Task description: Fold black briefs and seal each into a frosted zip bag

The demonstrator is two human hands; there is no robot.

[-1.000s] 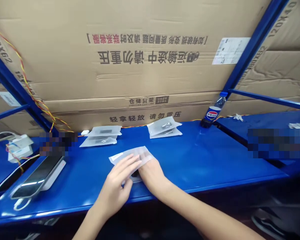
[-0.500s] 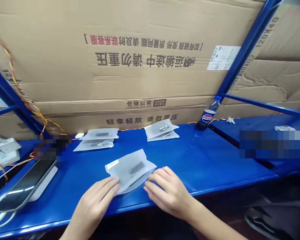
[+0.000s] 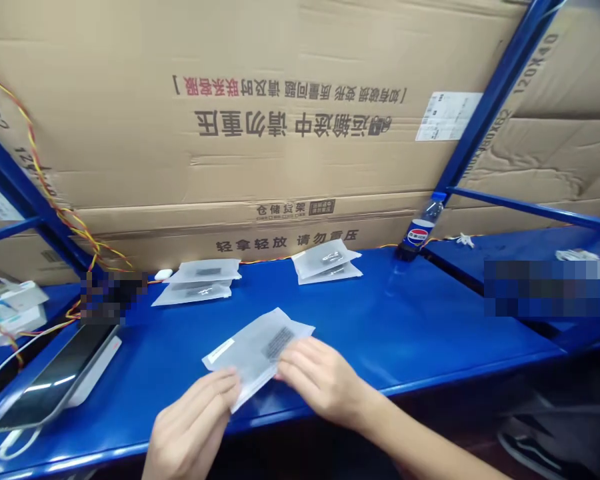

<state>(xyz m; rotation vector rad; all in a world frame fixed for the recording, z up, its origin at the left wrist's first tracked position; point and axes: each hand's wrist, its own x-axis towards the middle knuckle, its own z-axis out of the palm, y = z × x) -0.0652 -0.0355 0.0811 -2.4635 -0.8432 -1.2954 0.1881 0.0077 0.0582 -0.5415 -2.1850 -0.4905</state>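
Note:
A frosted white pouch [image 3: 254, 348] with a dark barcode patch and a small white label is lifted a little off the blue shelf [image 3: 405, 327] near its front edge. My left hand [image 3: 195, 427] pinches the pouch's near left corner. My right hand [image 3: 323, 381] grips its right side, fingers curled over the edge. Two more stacks of similar pouches lie further back, one at the left [image 3: 200, 280] and one at the centre [image 3: 327, 260].
A tablet [image 3: 55, 380] with a white cable lies at the left front. A small white box [image 3: 15, 310] and red-yellow wires [image 3: 55, 207] are at far left. A cola bottle [image 3: 420, 233] leans by the blue upright. Cardboard boxes [image 3: 280, 133] wall the back.
The pouch lay flat under both hands a second ago; now both hands have drawn back toward me and hold it by its edges, raised and tilted off the shelf.

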